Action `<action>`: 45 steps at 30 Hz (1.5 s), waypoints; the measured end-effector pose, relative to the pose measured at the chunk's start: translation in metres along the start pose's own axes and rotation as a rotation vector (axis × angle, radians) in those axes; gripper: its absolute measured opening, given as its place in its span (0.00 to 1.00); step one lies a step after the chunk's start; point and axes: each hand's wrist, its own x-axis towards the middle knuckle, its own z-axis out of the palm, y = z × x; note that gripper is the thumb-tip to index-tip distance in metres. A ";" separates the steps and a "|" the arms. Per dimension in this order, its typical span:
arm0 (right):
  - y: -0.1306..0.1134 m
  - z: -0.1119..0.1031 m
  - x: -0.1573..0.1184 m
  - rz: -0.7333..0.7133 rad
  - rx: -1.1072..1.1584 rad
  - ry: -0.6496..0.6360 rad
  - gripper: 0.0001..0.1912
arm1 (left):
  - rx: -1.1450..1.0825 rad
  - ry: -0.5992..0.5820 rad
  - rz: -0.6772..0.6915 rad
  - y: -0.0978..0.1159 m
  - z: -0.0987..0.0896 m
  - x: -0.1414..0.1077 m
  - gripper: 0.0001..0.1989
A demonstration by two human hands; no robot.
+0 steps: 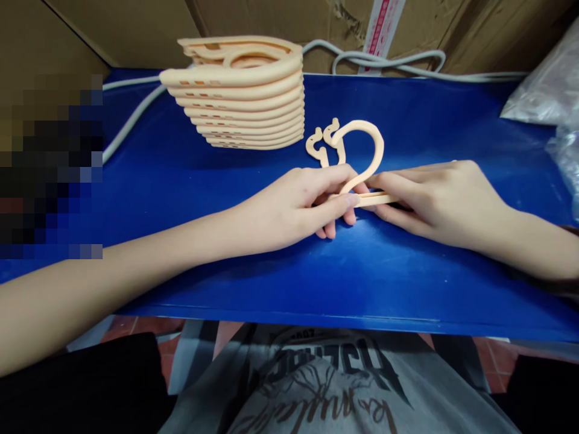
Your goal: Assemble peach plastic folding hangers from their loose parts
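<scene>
A cream plastic clothes hanger [376,144] is held between both hands above the blue tabletop, its hook curving up and back. My left hand [312,199] is closed around it near the base of the hook, thumb on top. From the other side my right hand [434,199] grips a straight, slotted part of the hanger, fingers pinched. Just behind my left fingers, two small curled cream ends [315,144] stick up; whether they belong to the same hanger I cannot tell. My fingers cover much of the hanger.
A tall stack of similar cream hangers [253,108] stands at the back left of the blue table [271,283]. Grey-white cables [389,60] run along the back edge before cardboard boxes [280,18]. Clear plastic bags [543,90] lie at the right.
</scene>
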 end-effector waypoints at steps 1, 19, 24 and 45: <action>0.000 0.000 0.000 0.002 0.001 -0.001 0.30 | 0.001 0.000 0.001 0.000 0.000 0.000 0.09; 0.001 0.002 0.000 -0.013 -0.006 -0.001 0.28 | 0.004 -0.005 0.021 -0.001 0.000 -0.001 0.08; 0.002 0.004 -0.001 -0.036 -0.013 0.052 0.28 | 0.009 -0.006 0.033 -0.001 0.001 0.000 0.08; 0.004 0.004 -0.002 0.011 0.025 0.032 0.31 | 0.065 0.028 0.020 0.001 -0.001 -0.001 0.08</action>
